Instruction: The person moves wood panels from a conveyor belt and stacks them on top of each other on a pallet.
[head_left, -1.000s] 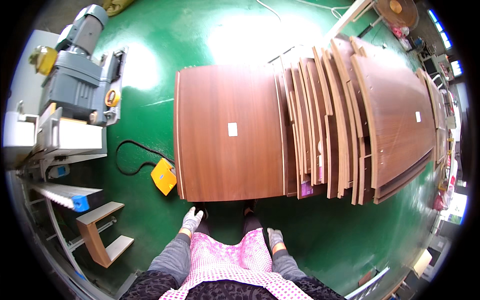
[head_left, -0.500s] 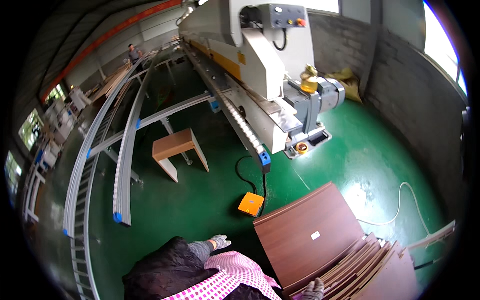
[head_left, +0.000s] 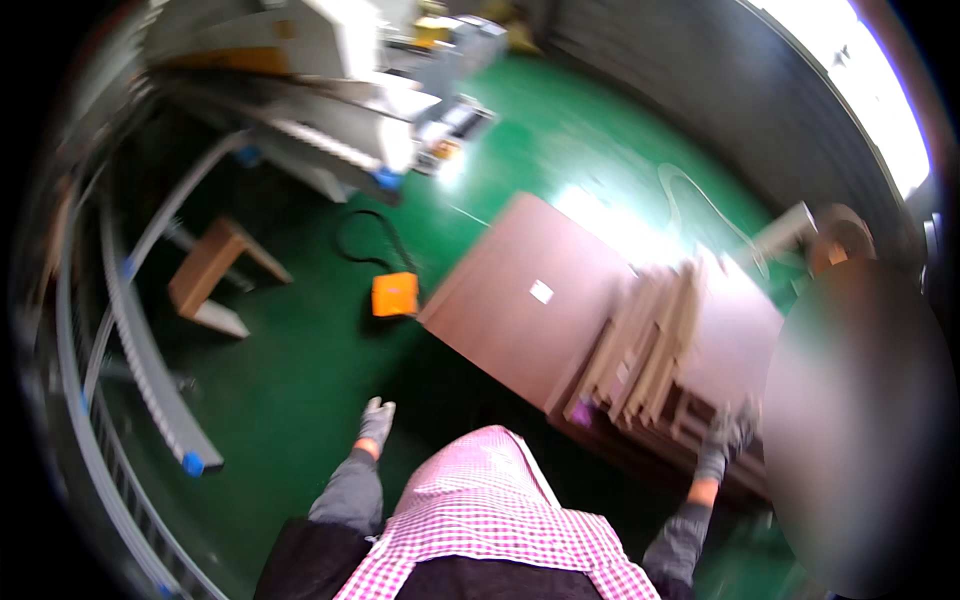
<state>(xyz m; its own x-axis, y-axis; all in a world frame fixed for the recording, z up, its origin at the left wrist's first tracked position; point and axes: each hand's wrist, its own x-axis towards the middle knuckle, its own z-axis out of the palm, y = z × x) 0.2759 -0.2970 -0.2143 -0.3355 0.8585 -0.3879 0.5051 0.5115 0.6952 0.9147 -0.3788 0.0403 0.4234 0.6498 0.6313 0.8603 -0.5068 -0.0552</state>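
Note:
My left hand (head_left: 376, 420), in a grey work glove, hangs over the green floor beside my checked apron (head_left: 500, 500). Its fingers look apart, with nothing between them. My right hand (head_left: 733, 432), gloved too, reaches to the near edge of the stack of brown panels (head_left: 640, 350). It touches or lies very near the panel at the stack's right (head_left: 730, 320); blur hides whether its fingers grip it. A wide brown panel (head_left: 525, 300) with a small white label lies at the stack's left.
An orange box-shaped pedal (head_left: 395, 295) with a black cable sits on the floor. Far left are a small wooden stool (head_left: 212, 270) and metal rails (head_left: 150, 350), below a large machine (head_left: 290, 60). At right, a person (head_left: 842, 235) stands behind a blurred pale shape (head_left: 860, 430).
My view has swung right, so the machine and stool sit further left. My right hand has moved from the stack's near left part to its right side. A person has come into view.

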